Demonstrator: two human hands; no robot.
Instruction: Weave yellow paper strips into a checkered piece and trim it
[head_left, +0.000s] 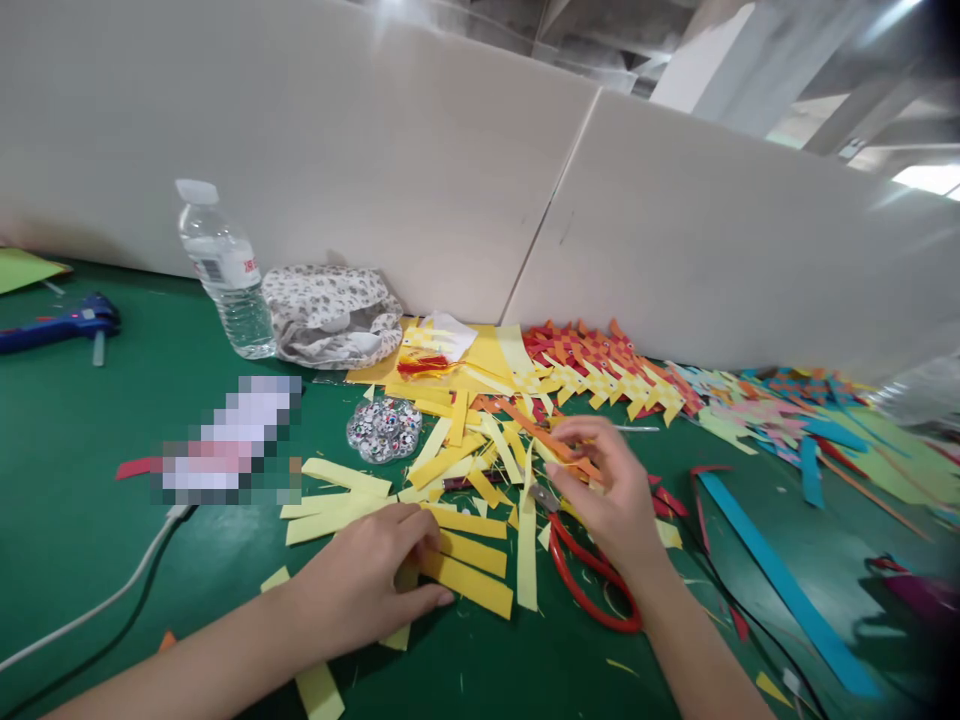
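My left hand is closed over several yellow paper strips, which fan out to the right from under its fingers. Paler yellow strips lie beneath and beside that hand. My right hand is curled, with an orange paper strip passing between its thumb and fingers. Just below it lie red-handled scissors, their blades partly covered by paper. One pale yellow strip lies upright in view between the two hands. Yellow scraps cover the space beyond them.
Googly eyes sit in a clear pack. Behind stand a water bottle and a patterned cloth pouch. Woven paper fish line the partition. A blue glue gun lies left; a blue strip lies right, beside a cable.
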